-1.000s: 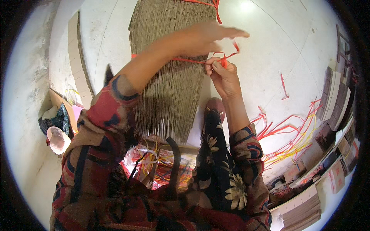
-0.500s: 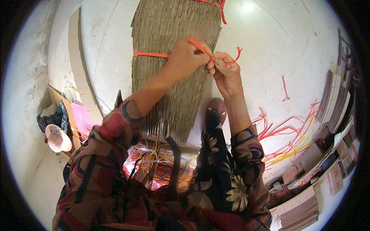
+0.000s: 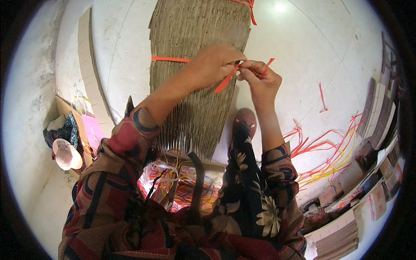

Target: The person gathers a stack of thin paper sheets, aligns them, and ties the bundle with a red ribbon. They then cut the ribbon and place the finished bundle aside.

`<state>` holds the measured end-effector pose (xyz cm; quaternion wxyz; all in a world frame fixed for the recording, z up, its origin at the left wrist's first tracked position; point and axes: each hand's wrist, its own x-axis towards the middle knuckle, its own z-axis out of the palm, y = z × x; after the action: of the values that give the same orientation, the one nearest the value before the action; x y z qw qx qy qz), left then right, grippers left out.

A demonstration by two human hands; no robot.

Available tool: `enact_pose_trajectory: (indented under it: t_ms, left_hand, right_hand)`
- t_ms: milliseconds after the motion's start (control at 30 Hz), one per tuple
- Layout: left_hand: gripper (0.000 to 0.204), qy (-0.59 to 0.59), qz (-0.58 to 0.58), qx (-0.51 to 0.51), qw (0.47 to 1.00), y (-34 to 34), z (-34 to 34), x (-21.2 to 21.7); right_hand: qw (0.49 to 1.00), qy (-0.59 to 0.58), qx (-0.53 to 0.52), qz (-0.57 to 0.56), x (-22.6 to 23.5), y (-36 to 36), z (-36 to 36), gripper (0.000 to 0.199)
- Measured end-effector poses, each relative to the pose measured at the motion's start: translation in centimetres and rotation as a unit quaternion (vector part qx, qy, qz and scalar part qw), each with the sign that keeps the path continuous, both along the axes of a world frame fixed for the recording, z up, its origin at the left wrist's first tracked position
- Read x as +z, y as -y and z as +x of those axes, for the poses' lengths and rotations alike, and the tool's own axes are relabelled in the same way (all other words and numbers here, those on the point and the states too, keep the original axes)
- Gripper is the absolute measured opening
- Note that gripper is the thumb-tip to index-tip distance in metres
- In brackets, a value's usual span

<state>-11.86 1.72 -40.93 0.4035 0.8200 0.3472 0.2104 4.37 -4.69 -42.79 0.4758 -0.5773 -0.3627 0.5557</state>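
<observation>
Left hand: the left hand (image 3: 212, 65) lies on the stack of flattened cardboard sheets (image 3: 197, 52), at about 12 o'clock in the head view, fingers closed and pinching the red plastic strap (image 3: 170, 59) at the stack's right edge.
Right hand: the right hand (image 3: 260, 80) sits just beside the left, at roughly 1 o'clock, fingertips meeting the left hand's; thumb and fingers are pinched shut on the strap's loose ends.
Strap: it runs across the stack from 11 o'clock to the hands; one free end (image 3: 225, 81) hangs down toward 7 o'clock from the pinch, another short end (image 3: 269, 62) sticks up toward 1 o'clock.
Stack: it stands on edge on the pale floor (image 3: 303, 52), reaching from 12 o'clock down toward the centre, its lower edges fanned out; a second red tie (image 3: 248, 5) crosses its top.
Foot: a shoe (image 3: 245, 119) rests at the stack's lower right corner, just under the right wrist.
Loose straps: a tangle of red and yellow strips (image 3: 325, 149) lies on the floor at 3 to 4 o'clock, well apart from the hands.
Boxes: piles of folded cartons (image 3: 342, 236) line the rim from 3 to 5 o'clock.
Left side: a leaning board (image 3: 86, 82) at 10 o'clock; a pale hat (image 3: 67, 154) at 9 o'clock.
Lap: a bag of coloured strips (image 3: 182, 186) at 6 o'clock.
</observation>
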Motion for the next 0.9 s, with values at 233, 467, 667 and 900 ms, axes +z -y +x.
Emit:
enact_pose_trajectory:
  t_ms: [233,467,667,900]
  left_hand:
    - [0.027,-0.093,-0.002,-0.038,0.995,-0.5,0.5,0.9]
    - [0.020,-0.138,-0.014,-0.075,0.987,-2.1,0.7,0.3]
    - [0.019,-0.126,-0.077,-0.089,0.985,-2.9,0.5,1.0]
    - [0.012,-0.079,-0.144,-0.143,0.976,-4.2,0.5,0.9]
  right_hand:
    - [0.873,0.426,0.039,0.235,-0.5,0.3,-1.6,0.017]
    - [0.936,0.314,-0.024,0.158,-1.4,0.9,-2.2,0.015]
    - [0.963,0.259,0.004,0.080,-1.8,1.0,-1.4,0.019]
    - [0.890,0.429,0.083,0.129,-0.6,0.5,-1.8,0.019]
